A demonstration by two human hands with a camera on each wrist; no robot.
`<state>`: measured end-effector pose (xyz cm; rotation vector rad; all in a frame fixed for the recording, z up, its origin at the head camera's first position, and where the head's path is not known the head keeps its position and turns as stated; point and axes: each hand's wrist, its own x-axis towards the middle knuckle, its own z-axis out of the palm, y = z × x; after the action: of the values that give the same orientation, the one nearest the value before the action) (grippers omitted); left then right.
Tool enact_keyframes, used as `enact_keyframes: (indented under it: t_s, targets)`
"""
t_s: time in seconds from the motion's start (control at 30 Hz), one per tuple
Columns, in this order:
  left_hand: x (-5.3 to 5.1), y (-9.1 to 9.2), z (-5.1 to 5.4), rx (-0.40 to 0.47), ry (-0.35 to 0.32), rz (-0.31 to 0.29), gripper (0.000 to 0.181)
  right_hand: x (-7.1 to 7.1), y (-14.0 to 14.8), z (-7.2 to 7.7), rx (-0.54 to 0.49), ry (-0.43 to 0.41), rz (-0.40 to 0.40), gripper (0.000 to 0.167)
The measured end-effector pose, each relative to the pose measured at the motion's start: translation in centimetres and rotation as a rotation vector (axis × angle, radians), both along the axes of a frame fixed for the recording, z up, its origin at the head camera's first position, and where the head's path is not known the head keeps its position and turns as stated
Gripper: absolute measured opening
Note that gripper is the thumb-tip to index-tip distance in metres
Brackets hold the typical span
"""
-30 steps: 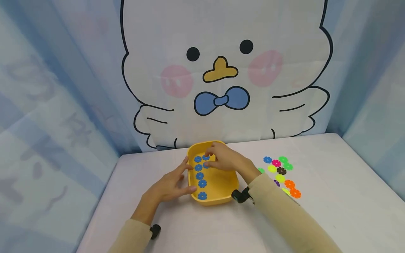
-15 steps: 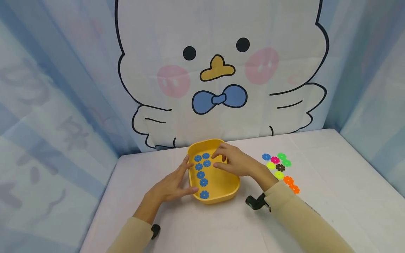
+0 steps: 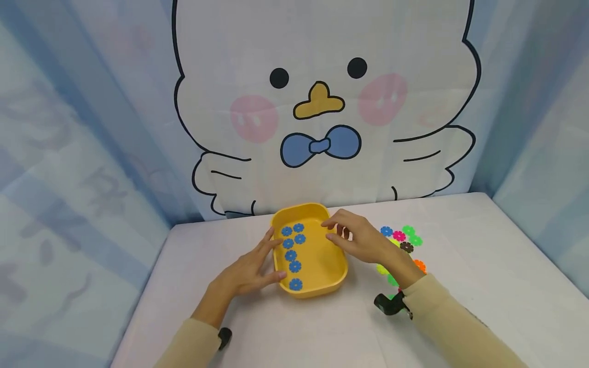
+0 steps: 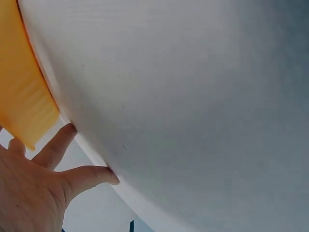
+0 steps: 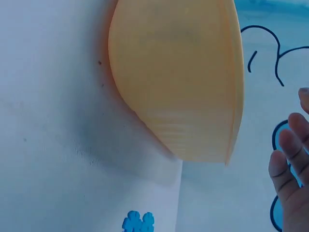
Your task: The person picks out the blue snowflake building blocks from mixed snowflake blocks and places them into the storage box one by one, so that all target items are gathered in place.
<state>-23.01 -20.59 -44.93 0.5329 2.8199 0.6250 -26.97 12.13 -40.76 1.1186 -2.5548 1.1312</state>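
Observation:
In the head view, a yellow tray (image 3: pixel 322 263) holds several blue flower-shaped discs (image 3: pixel 290 255), laid along its left side with a short second row beside the far ones. My left hand (image 3: pixel 244 271) rests at the tray's left edge, thumb and fingers spread against the rim. The left wrist view shows that hand's fingers (image 4: pixel 55 147) straight and spread beside the tray's wall (image 4: pixel 24 87). My right hand (image 3: pixel 361 237), fingers loosely bent and holding nothing, hovers over the tray's right rim. In the right wrist view its fingertips (image 5: pixel 278 164) are apart from the tray (image 5: pixel 174 82).
Right of the tray, flower-shaped discs in several colours lie loosely on the white table (image 3: pixel 497 286), including a blue one (image 3: pixel 386 231), a pink one (image 3: pixel 399 235) and a brown one (image 3: pixel 407 247). My right forearm hides some. A cartoon-printed curtain (image 3: pixel 322 184) hangs behind.
My right hand has lifted from the blue discs and moved right to the tray's right rim, leaving the upper disc of the second row uncovered. My left hand has stayed at the rim.

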Motion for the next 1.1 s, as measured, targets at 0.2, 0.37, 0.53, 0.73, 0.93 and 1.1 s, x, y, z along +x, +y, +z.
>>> enact_keyframes:
  t_s: [0.2,0.37,0.53,0.73,0.93,1.1]
  targets:
    - [-0.1,0.1,0.1,-0.002,-0.003,-0.004,0.082,0.2,1.6,0.0,-0.007,0.059,-0.008,0.024]
    - [-0.2,0.2,0.0,-0.008,-0.005,0.019,0.08,0.2,2.6,0.3,0.007,0.082,-0.023,0.024]
    - [-0.1,0.3,0.1,0.016,-0.003,0.043,0.073,-0.1,3.4,0.3,0.037,0.052,-0.057,0.024]
    - [-0.1,0.2,-0.3,0.052,0.004,0.046,0.067,-0.4,4.8,-0.9,0.051,0.052,-0.105,0.025]
    - [-0.1,0.0,-0.3,0.06,0.021,0.048,0.086,-1.1,5.8,-2.0,0.048,0.086,-0.105,0.024]
    - [-0.1,0.0,-0.2,0.057,0.011,0.054,0.075,-1.4,6.3,-2.8,0.06,0.067,-0.103,0.025]
